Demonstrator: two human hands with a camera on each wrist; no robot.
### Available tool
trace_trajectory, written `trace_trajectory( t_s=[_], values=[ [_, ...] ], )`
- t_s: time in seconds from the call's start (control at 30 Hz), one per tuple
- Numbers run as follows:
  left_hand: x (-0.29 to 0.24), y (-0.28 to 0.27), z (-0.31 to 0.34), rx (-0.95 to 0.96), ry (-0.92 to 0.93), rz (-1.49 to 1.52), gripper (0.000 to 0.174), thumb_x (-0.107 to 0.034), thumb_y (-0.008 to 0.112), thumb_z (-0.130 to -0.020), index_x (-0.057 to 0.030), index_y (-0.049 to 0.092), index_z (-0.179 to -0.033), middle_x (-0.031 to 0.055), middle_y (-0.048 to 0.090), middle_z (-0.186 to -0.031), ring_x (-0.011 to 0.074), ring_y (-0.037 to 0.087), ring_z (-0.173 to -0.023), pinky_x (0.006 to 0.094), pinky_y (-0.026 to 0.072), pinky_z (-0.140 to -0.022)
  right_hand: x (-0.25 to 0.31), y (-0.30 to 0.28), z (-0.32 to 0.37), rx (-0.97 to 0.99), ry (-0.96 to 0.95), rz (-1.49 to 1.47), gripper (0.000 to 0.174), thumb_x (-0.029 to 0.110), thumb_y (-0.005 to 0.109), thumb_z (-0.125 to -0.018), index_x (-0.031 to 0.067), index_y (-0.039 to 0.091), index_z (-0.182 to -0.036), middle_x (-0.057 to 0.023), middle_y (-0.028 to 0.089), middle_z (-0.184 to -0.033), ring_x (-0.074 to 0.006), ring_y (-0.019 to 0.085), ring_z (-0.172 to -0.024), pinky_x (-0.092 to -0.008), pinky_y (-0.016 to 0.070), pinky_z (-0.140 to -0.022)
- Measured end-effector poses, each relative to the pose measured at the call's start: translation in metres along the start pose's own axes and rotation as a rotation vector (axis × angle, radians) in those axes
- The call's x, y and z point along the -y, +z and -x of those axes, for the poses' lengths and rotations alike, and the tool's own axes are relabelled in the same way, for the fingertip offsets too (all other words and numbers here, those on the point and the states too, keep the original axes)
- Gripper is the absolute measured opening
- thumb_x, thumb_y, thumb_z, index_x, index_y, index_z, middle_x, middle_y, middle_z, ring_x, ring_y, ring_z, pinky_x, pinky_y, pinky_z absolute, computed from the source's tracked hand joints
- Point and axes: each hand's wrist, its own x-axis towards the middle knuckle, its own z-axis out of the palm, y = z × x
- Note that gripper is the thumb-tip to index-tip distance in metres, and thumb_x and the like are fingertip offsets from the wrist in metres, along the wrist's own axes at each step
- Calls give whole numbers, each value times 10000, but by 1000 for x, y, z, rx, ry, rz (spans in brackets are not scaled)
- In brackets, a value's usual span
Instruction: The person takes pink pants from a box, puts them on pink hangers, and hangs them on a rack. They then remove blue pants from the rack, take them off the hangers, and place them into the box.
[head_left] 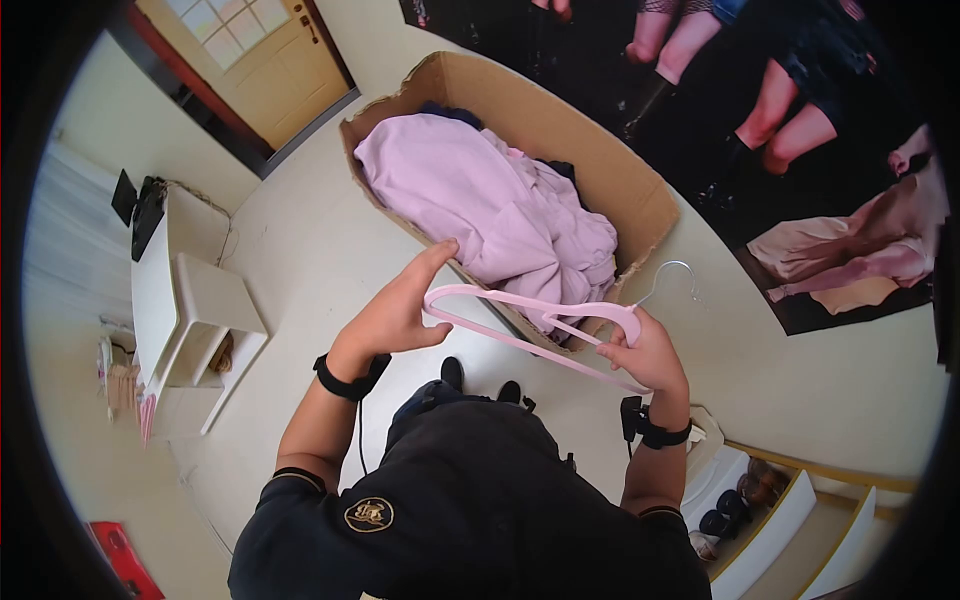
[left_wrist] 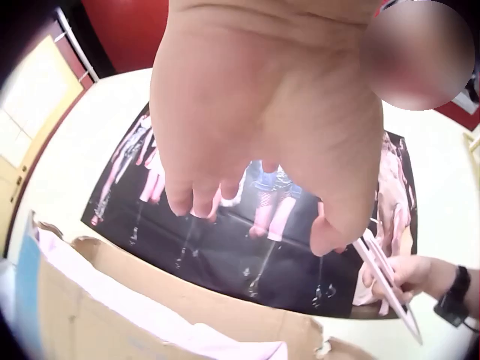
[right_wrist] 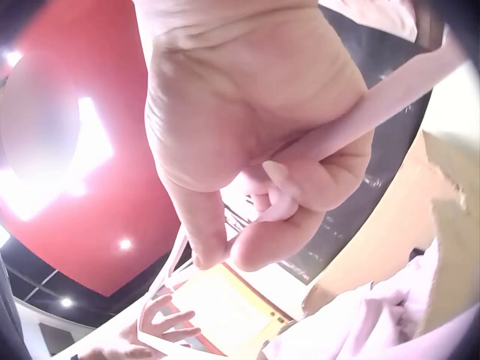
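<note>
My right hand [head_left: 650, 355] grips a pink hanger [head_left: 515, 297] by its shoulder close to the silver hook [head_left: 680, 264]. The right wrist view shows the fingers curled round the pink bar [right_wrist: 390, 90]. At the hanger's other end is my left hand [head_left: 395, 305], its fingers extended and the thumb held apart, with the hanger tip in front of its palm. Beyond both hands a lilac fleece garment [head_left: 430, 165] lies bunched on top of a cardboard box [head_left: 590, 125], hiding most of what is under it.
Dark cloth [head_left: 450, 112] shows at the box's far end. A large poster [head_left: 700, 130] covers the wall behind. White shelving [head_left: 215, 300] stands to the left, and a low shelf [head_left: 800, 540] with dark items is at lower right. A door [head_left: 255, 80] is at upper left.
</note>
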Motion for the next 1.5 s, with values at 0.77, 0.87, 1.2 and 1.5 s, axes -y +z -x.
trace_trajectory(
  t_s=[0.77,0.87,1.2,1.5],
  values=[
    [132,-104,350,-503,-584,-655,588,-103,743,-596,-143,561,-1154,18,540,-927,205,517,-906,343,386,-759,105,414,-163,535,-264,-298,627,-5,617,-849,0,287,-1382,-142,585,-1096,-172,613,-936,-292,486,-840],
    [140,-113,402,-568,-665,-693,578,-103,747,-595,-143,563,-1142,19,542,-920,210,525,-912,350,389,-769,144,475,-174,662,-240,-308,534,110,523,-933,23,274,-1396,-162,548,-1198,-189,604,-987,-305,463,-877],
    [130,-88,506,-748,-995,-595,596,-127,763,-595,-139,560,-1156,34,545,-938,224,527,-943,362,389,-797,173,676,-183,1122,-45,-76,335,121,382,-993,6,426,-1304,-170,607,-1132,-227,646,-930,-321,498,-843],
    [136,-95,575,-951,-1373,-676,629,-143,794,-562,-134,555,-1144,49,541,-951,246,519,-947,380,390,-798,221,794,-193,1412,-210,38,512,106,486,-952,46,272,-1413,-180,511,-1286,-212,589,-1046,-316,464,-911]
  ],
)
